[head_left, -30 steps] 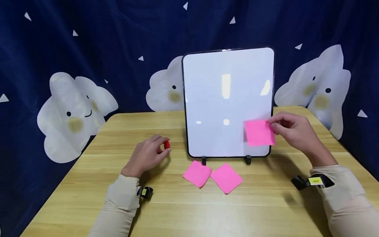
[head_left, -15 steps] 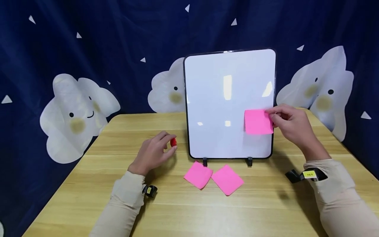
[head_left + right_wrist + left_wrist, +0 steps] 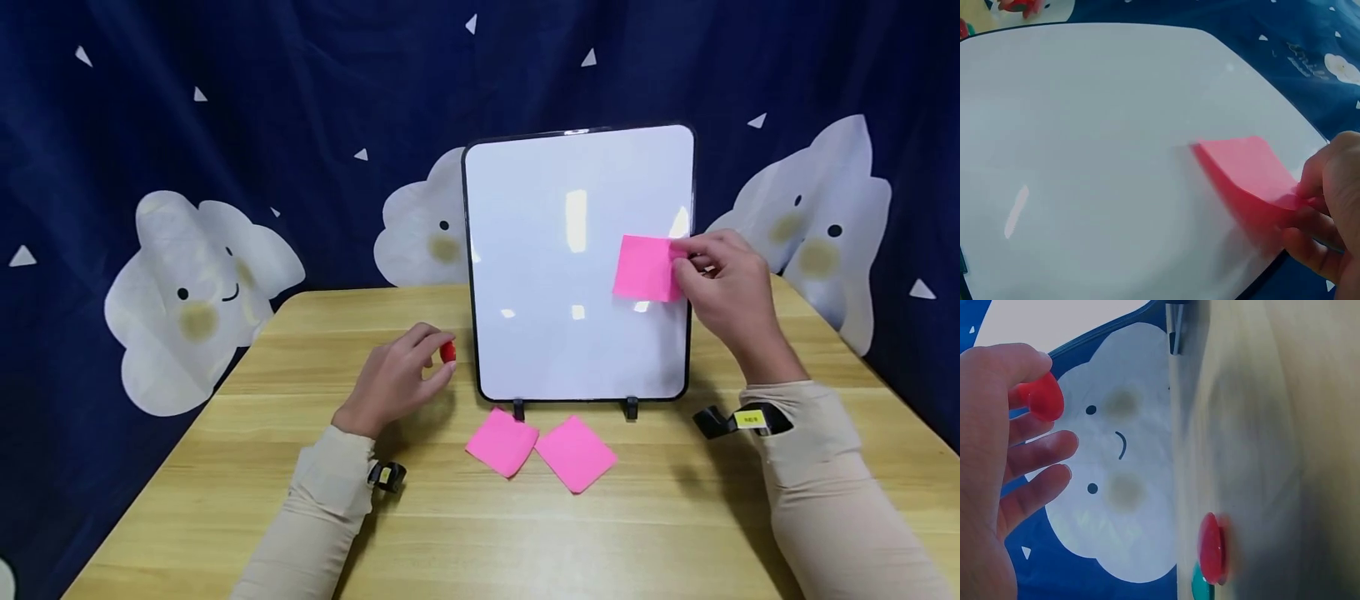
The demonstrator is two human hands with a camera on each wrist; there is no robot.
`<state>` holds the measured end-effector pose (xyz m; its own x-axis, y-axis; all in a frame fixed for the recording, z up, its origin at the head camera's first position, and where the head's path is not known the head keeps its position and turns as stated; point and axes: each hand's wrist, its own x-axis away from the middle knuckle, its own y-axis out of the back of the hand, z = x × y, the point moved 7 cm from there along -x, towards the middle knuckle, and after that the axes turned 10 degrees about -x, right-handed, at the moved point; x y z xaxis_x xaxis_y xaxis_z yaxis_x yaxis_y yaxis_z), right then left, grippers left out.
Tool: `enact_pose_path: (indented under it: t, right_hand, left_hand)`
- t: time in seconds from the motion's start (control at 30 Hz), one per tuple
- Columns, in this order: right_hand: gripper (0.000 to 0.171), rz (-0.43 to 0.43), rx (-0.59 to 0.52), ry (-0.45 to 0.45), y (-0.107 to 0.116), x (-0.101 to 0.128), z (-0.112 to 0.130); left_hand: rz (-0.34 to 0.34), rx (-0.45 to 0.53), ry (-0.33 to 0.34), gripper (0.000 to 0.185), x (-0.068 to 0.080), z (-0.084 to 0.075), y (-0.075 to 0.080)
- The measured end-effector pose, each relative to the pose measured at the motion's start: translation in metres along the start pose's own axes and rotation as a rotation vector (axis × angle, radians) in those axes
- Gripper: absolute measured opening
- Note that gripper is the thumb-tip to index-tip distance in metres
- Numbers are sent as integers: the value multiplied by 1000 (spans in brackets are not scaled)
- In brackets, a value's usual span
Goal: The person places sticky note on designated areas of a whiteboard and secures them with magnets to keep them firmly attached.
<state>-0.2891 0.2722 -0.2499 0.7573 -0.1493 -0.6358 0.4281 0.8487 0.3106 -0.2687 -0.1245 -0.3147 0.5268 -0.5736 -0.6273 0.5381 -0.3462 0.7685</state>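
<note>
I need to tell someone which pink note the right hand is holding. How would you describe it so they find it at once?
Start at the upright whiteboard standing on the wooden table. Against its right edge, the right hand pinches one pink sticky note in front of the white surface. The other two pink notes lie flat on the table below the board, with no hand on them.

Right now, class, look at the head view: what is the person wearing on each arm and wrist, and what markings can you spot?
Both arms wear long beige fabric sleeves, one reaching the left wrist, the other the right wrist. Each wrist carries a black strap with a small yellow label: the left one is narrow, the right one wider, with dark print too small to read. Both hands, left hand and right hand, are bare; no rings or gloves show.
</note>
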Motion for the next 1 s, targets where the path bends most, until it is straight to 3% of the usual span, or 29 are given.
enact_pose_path:
  t: [0.3,0.67,1.0]
  right_hand:
    - [23,-165,17,107,3,-4,5]
    - [22,-196,72,191,3,-9,5]
    - [24,-212,96,312,-2,-12,8]
  left_hand:
    - [-30,-9,-27,33,-11,-7,8]
    - [-66,8,-47,30,-36,-12,16]
    - [-117,2,-122,31,-81,-32,29]
